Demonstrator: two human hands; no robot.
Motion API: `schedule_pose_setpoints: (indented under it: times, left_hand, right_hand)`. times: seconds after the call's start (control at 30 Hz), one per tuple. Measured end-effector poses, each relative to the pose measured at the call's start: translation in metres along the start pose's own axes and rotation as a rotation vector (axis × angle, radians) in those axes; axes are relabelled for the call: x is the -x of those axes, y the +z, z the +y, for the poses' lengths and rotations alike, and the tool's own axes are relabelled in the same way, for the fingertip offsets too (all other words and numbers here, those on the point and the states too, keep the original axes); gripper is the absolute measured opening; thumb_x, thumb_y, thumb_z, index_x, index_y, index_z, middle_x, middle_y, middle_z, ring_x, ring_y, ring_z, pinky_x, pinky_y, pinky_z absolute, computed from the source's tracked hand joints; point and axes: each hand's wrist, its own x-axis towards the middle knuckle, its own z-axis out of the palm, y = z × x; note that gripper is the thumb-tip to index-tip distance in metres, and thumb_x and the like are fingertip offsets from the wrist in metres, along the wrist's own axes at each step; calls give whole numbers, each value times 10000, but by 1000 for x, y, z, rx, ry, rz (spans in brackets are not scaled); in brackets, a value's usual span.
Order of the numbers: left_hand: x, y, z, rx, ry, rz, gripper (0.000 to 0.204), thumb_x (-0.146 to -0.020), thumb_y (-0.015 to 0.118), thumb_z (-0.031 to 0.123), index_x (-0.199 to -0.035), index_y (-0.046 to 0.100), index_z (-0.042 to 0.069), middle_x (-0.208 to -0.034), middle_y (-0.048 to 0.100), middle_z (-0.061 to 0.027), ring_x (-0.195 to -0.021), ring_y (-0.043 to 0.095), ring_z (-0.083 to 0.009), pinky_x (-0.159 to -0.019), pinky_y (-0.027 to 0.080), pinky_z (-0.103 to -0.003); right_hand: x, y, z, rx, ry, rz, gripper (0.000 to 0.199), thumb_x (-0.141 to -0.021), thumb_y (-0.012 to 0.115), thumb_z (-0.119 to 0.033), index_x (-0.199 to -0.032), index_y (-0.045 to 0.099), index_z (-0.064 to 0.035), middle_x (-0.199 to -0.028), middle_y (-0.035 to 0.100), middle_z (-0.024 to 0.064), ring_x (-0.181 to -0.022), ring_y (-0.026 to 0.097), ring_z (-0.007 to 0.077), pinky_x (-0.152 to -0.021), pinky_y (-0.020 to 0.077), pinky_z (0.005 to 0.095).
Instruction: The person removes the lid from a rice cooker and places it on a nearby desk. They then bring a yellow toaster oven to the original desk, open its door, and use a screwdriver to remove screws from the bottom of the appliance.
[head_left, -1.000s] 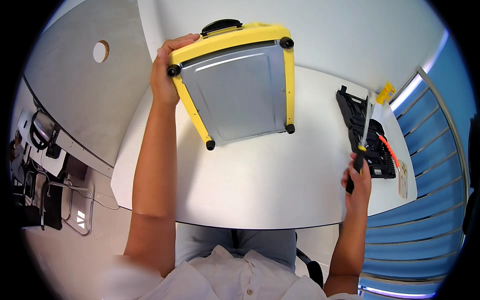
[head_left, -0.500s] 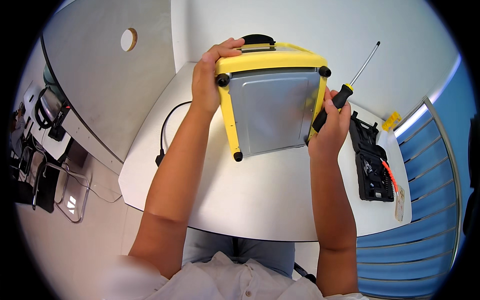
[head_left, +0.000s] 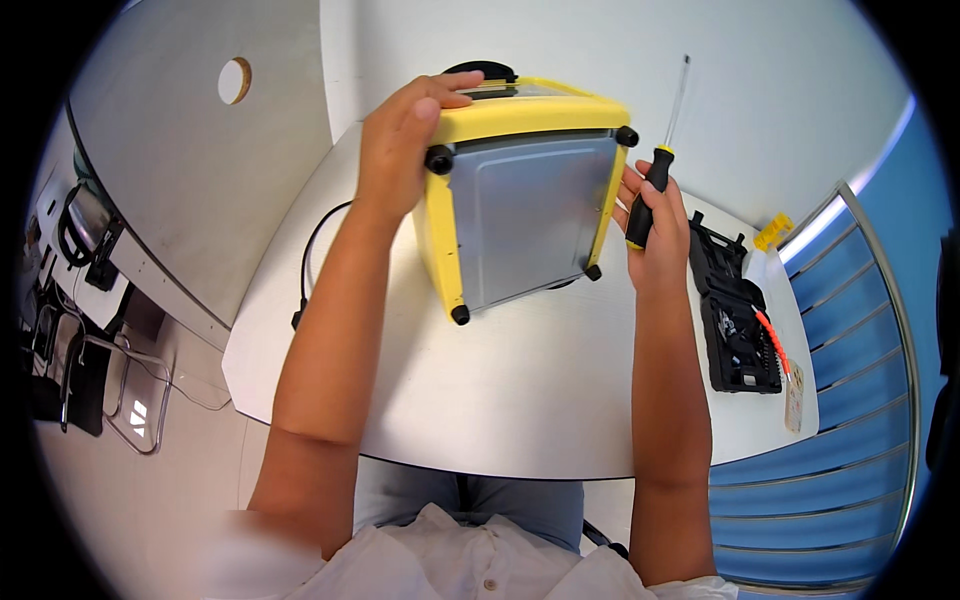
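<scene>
A yellow appliance that looks like a toaster oven [head_left: 535, 215] is tipped up on the table, its grey metal underside and black corner feet facing me. My left hand [head_left: 398, 150] grips its upper left corner, fingers over the top edge near a black handle [head_left: 480, 70]. In my right hand [head_left: 660, 235], just off the oven's right side, is a screwdriver [head_left: 653, 190] with a black and yellow handle. Its metal shaft points up, away from the oven.
On the white table [head_left: 500, 420], an open black tool case [head_left: 738, 310] lies at the right, with an orange flexible shaft [head_left: 772, 342] across it. A yellow piece [head_left: 772, 232] sits behind. A black cord [head_left: 308, 255] runs at the left. Metal railing [head_left: 890, 300] borders the right side.
My right hand has come away from the oven's right edge, and the screwdriver stands more upright. The oven has shifted slightly left and tilted, with my left hand still on it.
</scene>
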Motion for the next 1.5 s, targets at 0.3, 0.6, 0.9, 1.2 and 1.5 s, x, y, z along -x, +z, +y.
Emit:
schedule_pose_setpoints:
  times: [0.3,0.6,0.9,1.2,1.5]
  left_hand:
    - [1,10,7,-3,-112,-56,438,-951,401,385,-987,593,-7,-1174,618,-194,-1097,556,-251,-987,402,-368]
    - [-1,12,4,86,-104,-65,352,-904,441,297,-963,608,-6,-1114,638,-173,-1070,563,-236,-974,403,-349]
    - [-4,10,1,67,-90,-47,327,-884,416,272,-934,597,4,-1101,644,-164,-1073,558,-230,-983,394,-354]
    - [-3,8,-1,39,-62,-52,347,-891,403,294,-931,589,3,-1112,644,-174,-1083,554,-236,-996,381,-360]
    - [-2,8,0,27,-70,-61,342,-887,397,290,-929,581,5,-1111,644,-174,-1080,552,-238,-994,383,-361]
  right_hand:
    - [38,-39,-110,611,-187,156,366,-859,521,-131,-1203,598,-33,-763,556,16,-623,476,60,-586,407,199]
    - [96,-63,-126,1381,-359,89,328,-719,631,-52,-1047,639,-43,-841,591,107,-715,559,200,-669,446,272]
    - [109,-61,-132,1425,-414,72,330,-711,650,-40,-1041,650,-47,-811,559,88,-714,568,209,-657,459,286]
    - [101,-46,-141,1603,-466,20,337,-730,651,-34,-1067,634,-42,-821,542,112,-714,554,244,-655,455,307]
    - [105,-10,-169,1869,-576,-23,285,-737,682,-39,-1019,653,-72,-785,528,68,-677,552,219,-594,454,337]
